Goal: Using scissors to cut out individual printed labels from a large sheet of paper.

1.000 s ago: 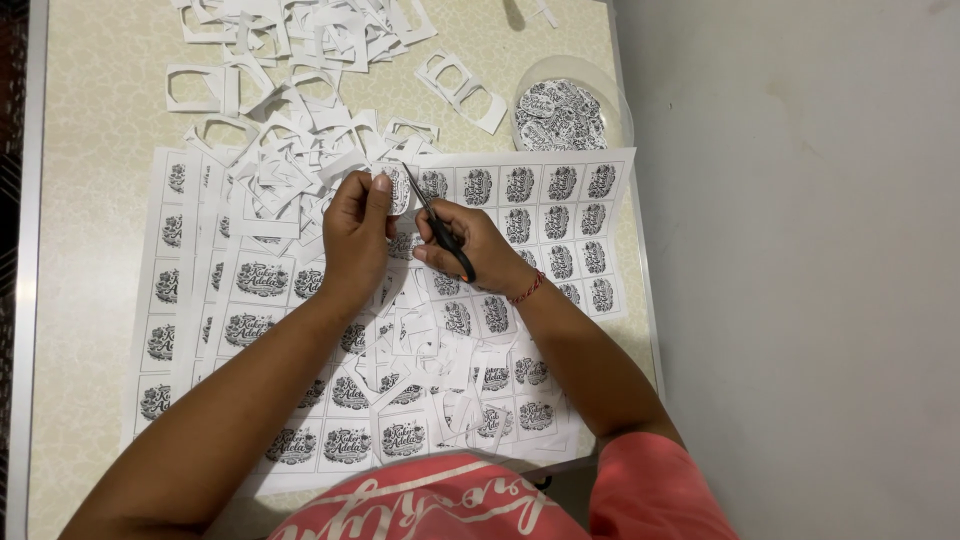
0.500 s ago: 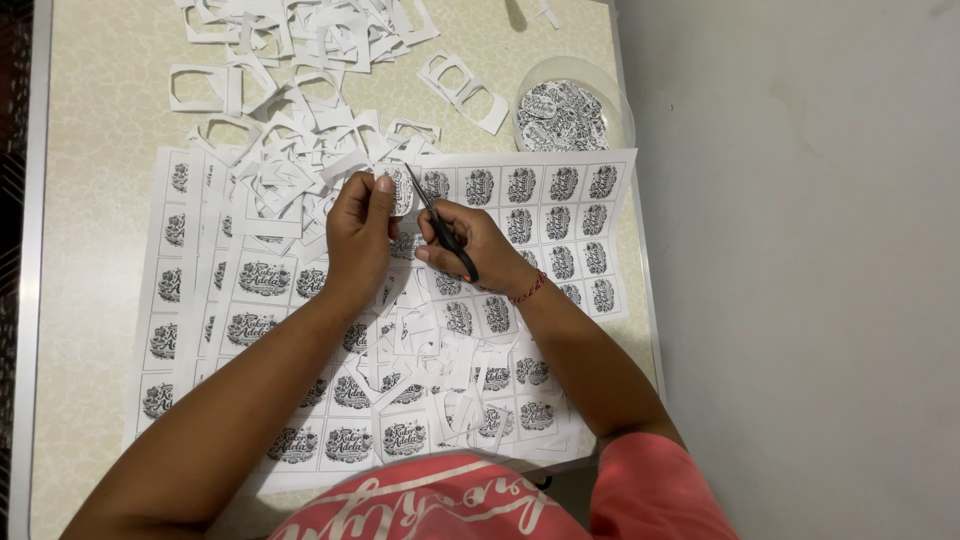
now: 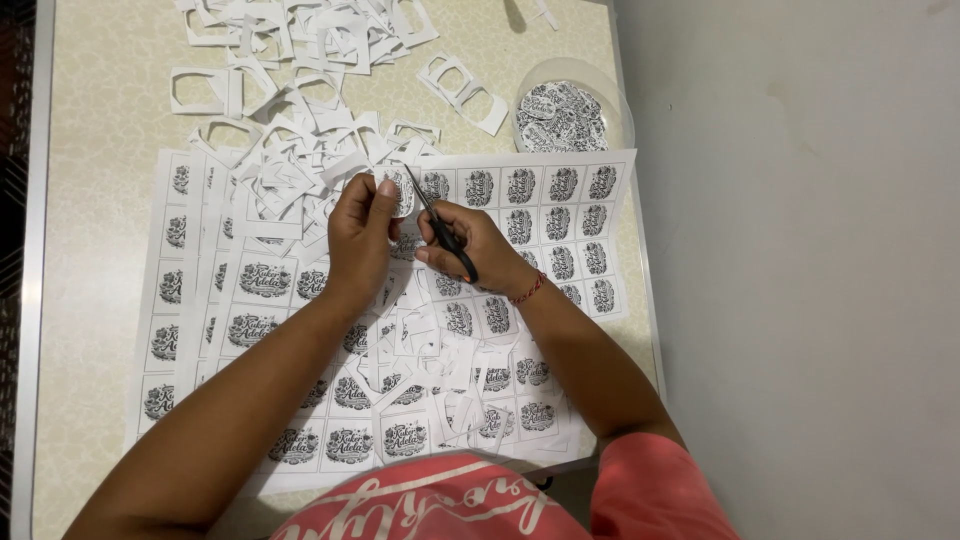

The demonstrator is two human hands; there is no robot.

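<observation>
Seen from above: two bare hands over one pale cream table with a faint crackle pattern (image 3: 90, 300), and one pair of small black-handled scissors (image 3: 445, 238). Left hand (image 3: 360, 240) curled, thumb and fingers pinching one small white paper label with a black ornamental print (image 3: 400, 192); label upright between the fingertips (image 3: 386, 188), just above the knuckles. Right hand (image 3: 478, 250) clenched around the scissors' handles, thin blades pointing up and left, tip touching the right edge of the pinched label; blades almost shut, exact gap not possible to tell. One red thread bracelet (image 3: 528, 290) on the right wrist. Under both hands, several large white printed sheets with rows of the same black emblem (image 3: 560, 230), overlapping; exact count not possible to tell, at least three edges visible at the left side of the hands. Above the left hand, one loose heap of white paper offcuts with cut-out holes (image 3: 300, 110), too many to count. Up and right of the scissors, one round clear plastic container (image 3: 572, 112) filled with finished cut labels, touching the top edge of the sheets. Below the hands, more small offcuts lying on the sheets, and one coral-red shirt with white print (image 3: 450, 505) at the bottom edge.
</observation>
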